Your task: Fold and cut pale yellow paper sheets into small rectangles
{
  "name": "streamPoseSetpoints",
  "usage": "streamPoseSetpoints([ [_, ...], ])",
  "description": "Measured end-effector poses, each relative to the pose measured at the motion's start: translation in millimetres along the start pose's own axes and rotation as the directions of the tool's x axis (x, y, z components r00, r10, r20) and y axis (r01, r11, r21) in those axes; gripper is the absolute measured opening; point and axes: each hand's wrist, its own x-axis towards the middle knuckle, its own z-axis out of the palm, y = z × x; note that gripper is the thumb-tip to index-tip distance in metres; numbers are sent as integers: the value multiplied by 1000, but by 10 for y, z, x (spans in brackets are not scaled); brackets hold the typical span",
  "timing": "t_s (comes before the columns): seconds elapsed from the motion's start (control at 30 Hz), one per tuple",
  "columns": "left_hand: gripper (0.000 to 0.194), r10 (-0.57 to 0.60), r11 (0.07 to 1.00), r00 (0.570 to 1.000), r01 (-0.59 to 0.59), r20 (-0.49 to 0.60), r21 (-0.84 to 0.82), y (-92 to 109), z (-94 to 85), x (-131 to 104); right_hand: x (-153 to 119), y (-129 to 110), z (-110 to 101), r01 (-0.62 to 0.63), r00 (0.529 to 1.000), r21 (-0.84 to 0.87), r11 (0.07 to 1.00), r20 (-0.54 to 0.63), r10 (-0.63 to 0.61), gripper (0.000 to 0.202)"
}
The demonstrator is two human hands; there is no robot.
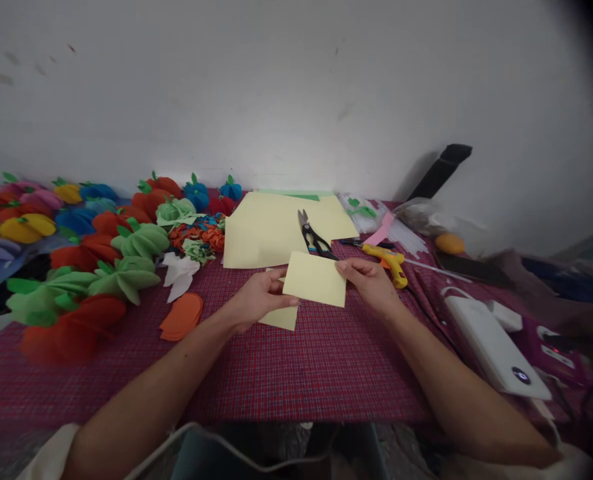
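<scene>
Between my two hands a small rectangle of pale yellow paper (316, 279) is held up, slightly tilted. My left hand (259, 298) grips its left edge, thumb in front and fingers partly behind. At the upper right corner, my right hand (369, 280) pinches it between thumb and fingers. Another pale yellow piece (282, 319) lies on the cloth below, partly covered by my left hand and the held sheet. Beyond them, black-handled scissors (312, 233) rest with blades slightly apart on large yellow sheets (261, 230).
Colourful paper fruit shapes (126, 267) crowd the left side, near scraps (201, 237) and orange cut pieces (182, 317). To the right lie a yellow glue gun (386, 260), a white power bank (493, 343) and a purple power strip (551, 353). A checked cloth (301, 380) covers the table.
</scene>
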Motion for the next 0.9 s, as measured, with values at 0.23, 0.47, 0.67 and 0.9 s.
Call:
streamPoseSetpoints([
  [0.23,31,-18,999,1000,19,-24,36,24,6,-4,-8,-19,6,55,998,-92,994,-23,-57,31],
  [0.47,25,-29,995,997,36,-68,98,24,-18,0,1,12,6,89,994,-136,987,-48,-96,30],
  [0.67,27,-31,995,998,36,-55,93,19,-20,0,-3,5,15,94,994,-119,988,-47,-100,29],
  [0.9,50,3,986,998,-14,-63,-167,93,-45,-33,-53,-26,60,103,994,-190,976,38,-98,31],
])
